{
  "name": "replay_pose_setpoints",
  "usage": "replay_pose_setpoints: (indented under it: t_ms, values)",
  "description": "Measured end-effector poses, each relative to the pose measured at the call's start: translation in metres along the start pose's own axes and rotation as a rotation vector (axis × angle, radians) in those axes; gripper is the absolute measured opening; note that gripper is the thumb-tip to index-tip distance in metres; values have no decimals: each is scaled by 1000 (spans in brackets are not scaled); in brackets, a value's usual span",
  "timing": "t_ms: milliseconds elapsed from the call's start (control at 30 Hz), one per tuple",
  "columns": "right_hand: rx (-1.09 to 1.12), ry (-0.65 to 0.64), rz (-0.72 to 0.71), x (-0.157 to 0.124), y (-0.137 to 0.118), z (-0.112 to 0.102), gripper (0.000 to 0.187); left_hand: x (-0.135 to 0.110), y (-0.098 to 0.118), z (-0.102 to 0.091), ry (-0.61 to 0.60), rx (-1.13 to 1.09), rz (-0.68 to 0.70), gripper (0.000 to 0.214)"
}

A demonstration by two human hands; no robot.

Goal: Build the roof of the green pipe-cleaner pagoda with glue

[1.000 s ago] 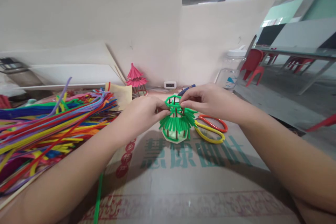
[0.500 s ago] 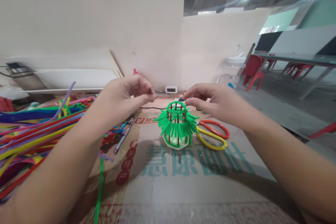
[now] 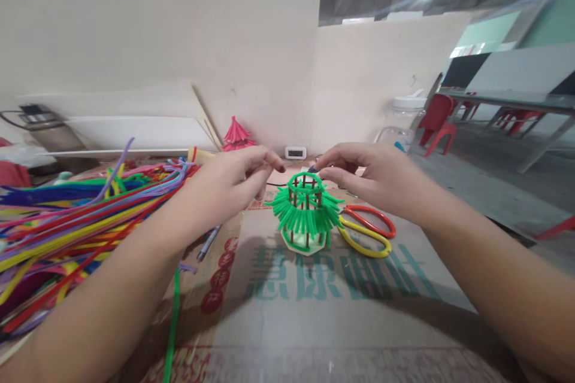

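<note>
A small green pavilion model (image 3: pixel 306 210), made of green pipe cleaners on dark sticks, is standing upright on a flattened cardboard sheet (image 3: pixel 341 305) covering the bench, near centre frame.

The left hand (image 3: pixel 233 182) is being held at the model's 10 o'clock, just above and beside the top ring, not touching it. Its grip is pinched nearly shut, thumb and forefinger tips together; whether anything thin is held cannot be told.

The right hand (image 3: pixel 372 176) is being held at the model's 2 o'clock. Its fingertips (image 3: pixel 326 172) are being kept right at the top ring's edge, grip almost closed; a small dark bit is showing at the tips, contact with the ring cannot be told for sure.

So the model is sitting below and between both grips, held by neither.

Scissors (image 3: pixel 366 230) with red and yellow handles are lying just beside the model at 3 o'clock. A heap of coloured pipe cleaners (image 3: pixel 67 221) is lying well off at 9 o'clock. A pink pavilion model (image 3: pixel 237 134) is standing at 11 o'clock by the wall. A single green pipe cleaner (image 3: pixel 171 323) is lying at 7 o'clock.
</note>
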State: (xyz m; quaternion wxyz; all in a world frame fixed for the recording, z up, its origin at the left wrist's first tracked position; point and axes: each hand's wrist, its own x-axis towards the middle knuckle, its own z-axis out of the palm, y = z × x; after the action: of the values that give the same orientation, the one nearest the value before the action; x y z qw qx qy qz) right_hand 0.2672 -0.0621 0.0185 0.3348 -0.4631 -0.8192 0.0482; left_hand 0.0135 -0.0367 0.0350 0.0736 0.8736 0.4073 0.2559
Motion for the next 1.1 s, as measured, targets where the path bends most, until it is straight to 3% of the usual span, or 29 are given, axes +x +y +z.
replay_pose_setpoints:
  t_ms: [133, 367, 767, 967, 1100]
  values:
    - [11, -26, -11, 0, 2, 4, 23, 6, -4, 8, -137, 128, -17, 26]
    - [-10, -65, -11, 1, 5, 8, 25, 11, -6, 26, -262, -10, -43, 27]
    - [-11, -93, -4, 1, 5, 8, 25, 12, -7, 37, -236, -92, -21, 25]
    - [-27, -78, -20, 1, 10, 8, 23, 10, -4, 22, -275, 10, -13, 28]
    - [-49, -59, -38, 1, 10, 8, 23, 8, -7, 2, -183, 45, -55, 35]
